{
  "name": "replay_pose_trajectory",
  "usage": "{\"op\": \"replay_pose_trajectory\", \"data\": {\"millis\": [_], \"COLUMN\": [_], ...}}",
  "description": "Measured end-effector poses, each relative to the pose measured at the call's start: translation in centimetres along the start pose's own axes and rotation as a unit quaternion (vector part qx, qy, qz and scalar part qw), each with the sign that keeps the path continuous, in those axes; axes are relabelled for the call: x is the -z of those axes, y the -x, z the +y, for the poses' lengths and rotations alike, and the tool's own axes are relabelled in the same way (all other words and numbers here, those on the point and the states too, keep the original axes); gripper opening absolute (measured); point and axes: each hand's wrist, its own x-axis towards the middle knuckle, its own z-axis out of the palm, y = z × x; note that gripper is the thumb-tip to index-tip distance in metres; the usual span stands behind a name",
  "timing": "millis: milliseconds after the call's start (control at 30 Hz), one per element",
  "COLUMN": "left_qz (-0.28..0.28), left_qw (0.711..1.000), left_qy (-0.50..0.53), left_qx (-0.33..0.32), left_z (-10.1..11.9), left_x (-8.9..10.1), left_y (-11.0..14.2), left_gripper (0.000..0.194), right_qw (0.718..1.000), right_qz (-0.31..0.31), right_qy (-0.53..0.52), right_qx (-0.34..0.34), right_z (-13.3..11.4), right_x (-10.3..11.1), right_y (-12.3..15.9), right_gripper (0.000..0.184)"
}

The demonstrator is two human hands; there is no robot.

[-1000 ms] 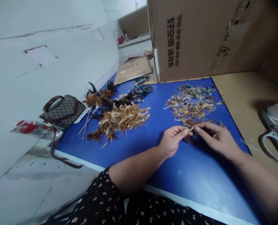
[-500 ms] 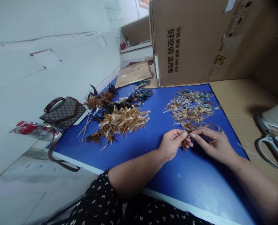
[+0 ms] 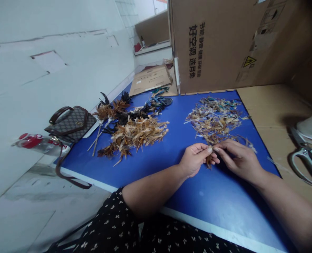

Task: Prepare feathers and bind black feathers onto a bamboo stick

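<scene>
My left hand (image 3: 195,159) pinches a small brown feather bunch (image 3: 209,161) between thumb and fingers, its tips hanging downward. Right beside it, my right hand (image 3: 237,159) has thumb and forefinger pressed together at the top of the bunch; what lies between them is too small to make out. Just beyond both hands spreads a loose pile of thin, stripped-looking feathers (image 3: 214,119), tan, white and bluish. To the left on the blue table (image 3: 150,179) lies a heap of fuller golden-brown feathers (image 3: 140,133), with black feathers (image 3: 127,117) behind it.
A tall cardboard box (image 3: 219,45) stands at the back. Scissors (image 3: 306,158) lie at the right on cardboard. A handbag (image 3: 71,123) and a plastic bottle (image 3: 41,143) rest by the left wall. Flattened cardboard (image 3: 150,79) lies at the far end.
The view has shifted slightly. Both hands stay close together at the feather bunch, and my right fingertips have drawn in a little more tightly. The piles look the same.
</scene>
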Motion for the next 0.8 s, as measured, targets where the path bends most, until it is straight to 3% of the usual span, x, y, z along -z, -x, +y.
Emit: {"op": "replay_pose_trajectory", "data": {"millis": [367,567,800], "left_qz": [-0.019,-0.015,-0.020], "left_qw": [0.998,1.000,0.999], "left_qy": [-0.044,-0.006,0.005], "left_qx": [0.035,0.026,0.030], "left_z": [0.33,0.46,0.41], "left_x": [0.26,-0.12,0.09], "left_y": [0.06,-0.02,-0.08], "left_gripper": [0.066,0.068,0.069], "right_qw": [1.000,0.999,0.999], "right_qz": [-0.005,0.035,0.016], "right_qy": [-0.013,-0.016,-0.032], "right_qx": [-0.024,-0.007,0.012], "right_z": [-0.35,-0.07,0.22], "right_x": [-0.09,-0.09,-0.18], "right_y": [-0.11,0.37,0.47], "right_gripper": [0.026,0.021,0.024]}}
